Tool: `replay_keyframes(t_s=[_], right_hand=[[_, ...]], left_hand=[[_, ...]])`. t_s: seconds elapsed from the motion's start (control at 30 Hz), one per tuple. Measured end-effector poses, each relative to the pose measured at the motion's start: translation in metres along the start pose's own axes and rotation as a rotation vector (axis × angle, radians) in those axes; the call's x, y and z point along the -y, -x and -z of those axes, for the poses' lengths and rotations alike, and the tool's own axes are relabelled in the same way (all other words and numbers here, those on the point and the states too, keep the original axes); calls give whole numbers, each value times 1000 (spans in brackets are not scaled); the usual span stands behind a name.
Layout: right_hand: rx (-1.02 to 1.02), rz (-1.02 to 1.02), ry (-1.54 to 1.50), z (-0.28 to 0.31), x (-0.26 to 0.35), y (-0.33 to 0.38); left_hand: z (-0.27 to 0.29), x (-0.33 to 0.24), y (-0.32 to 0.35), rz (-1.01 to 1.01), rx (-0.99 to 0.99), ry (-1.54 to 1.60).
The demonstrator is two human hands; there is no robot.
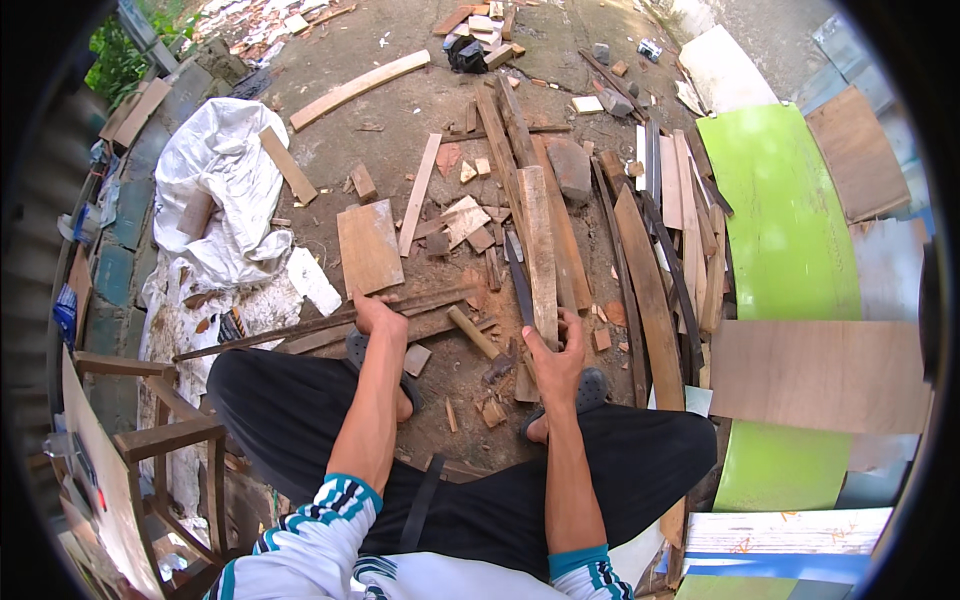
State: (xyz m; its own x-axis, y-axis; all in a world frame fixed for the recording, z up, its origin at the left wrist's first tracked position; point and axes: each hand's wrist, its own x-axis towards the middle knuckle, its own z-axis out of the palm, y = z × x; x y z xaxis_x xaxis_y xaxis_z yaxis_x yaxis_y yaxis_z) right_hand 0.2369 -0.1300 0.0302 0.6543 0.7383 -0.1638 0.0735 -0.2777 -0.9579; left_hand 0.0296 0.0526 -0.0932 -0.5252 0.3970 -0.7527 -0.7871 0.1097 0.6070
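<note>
I am squatting over dirt ground littered with wood scraps. My right hand [556,352] grips the near end of a pale, weathered plank [538,245] that lies pointing away from me, with a dark thin strip [519,280] beside it on its left. My left hand [378,316] rests on long thin dark sticks [300,332] that lie crosswise on the ground in front of my left foot. A short wooden block [472,332] lies between my hands.
A square board [368,247] lies beyond my left hand. A white sack [220,185] sits at left, a wooden frame [165,440] at lower left. Long planks [650,290] and green panels [785,215] lie at right. Offcuts are scattered at the far side.
</note>
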Motion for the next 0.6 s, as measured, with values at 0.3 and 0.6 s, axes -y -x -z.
replay_keyframes(t_s=[0.3,0.6], right_hand=[[-20,-13,79,28,-26,24],[48,-103,181,45,-41,38]], left_hand=[[95,25,91,-78,344,-339],[69,14,102,-227,648,-847]])
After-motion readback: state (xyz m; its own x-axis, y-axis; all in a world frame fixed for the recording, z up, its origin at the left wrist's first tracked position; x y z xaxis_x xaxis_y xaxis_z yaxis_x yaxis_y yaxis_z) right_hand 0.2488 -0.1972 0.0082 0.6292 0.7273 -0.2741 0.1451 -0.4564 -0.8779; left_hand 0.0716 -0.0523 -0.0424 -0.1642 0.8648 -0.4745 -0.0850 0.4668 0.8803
